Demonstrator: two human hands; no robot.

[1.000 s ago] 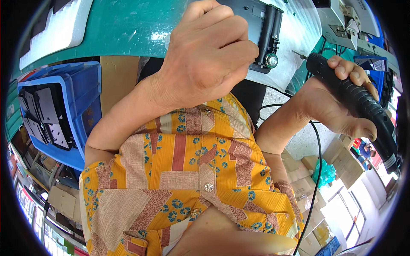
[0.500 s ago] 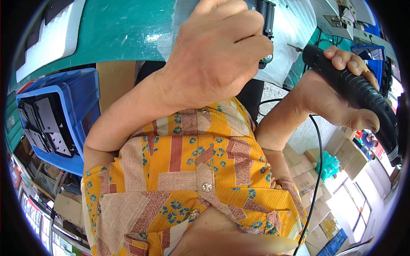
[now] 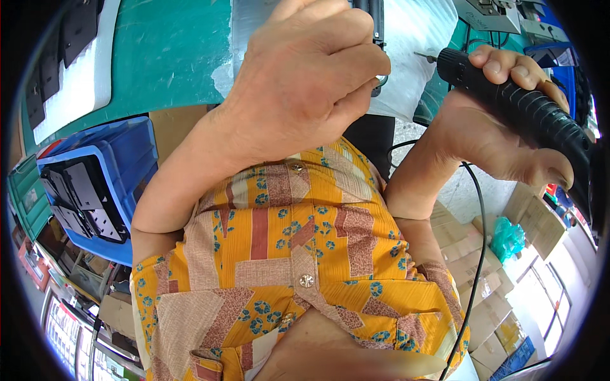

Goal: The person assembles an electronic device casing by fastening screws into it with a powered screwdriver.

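In my right hand (image 3: 508, 120) is a black electric screwdriver (image 3: 502, 92), fingers and thumb wrapped round its ribbed body. Its thin metal bit (image 3: 424, 57) points left, away from any surface I can make out. My left hand (image 3: 311, 70) is closed, back of the hand up, over the near edge of the work table. Whatever its fingers pinch is hidden beneath them. Right beside its knuckles shows the edge of a black part with a roller-like bar (image 3: 377, 25), partly covered by the hand.
White foam sheeting (image 3: 413, 38) covers the green tabletop (image 3: 171, 57) near the part. A blue bin (image 3: 136, 165) with black panels stands at left, below a white foam tray (image 3: 95, 82) of dark plates. A black cable (image 3: 480, 254) hangs at right, before cardboard boxes (image 3: 489, 298).
The whole view has shifted a little, and both hands appear slightly farther up and left. The screwdriver stays in my right hand; my left hand remains closed by the black part.
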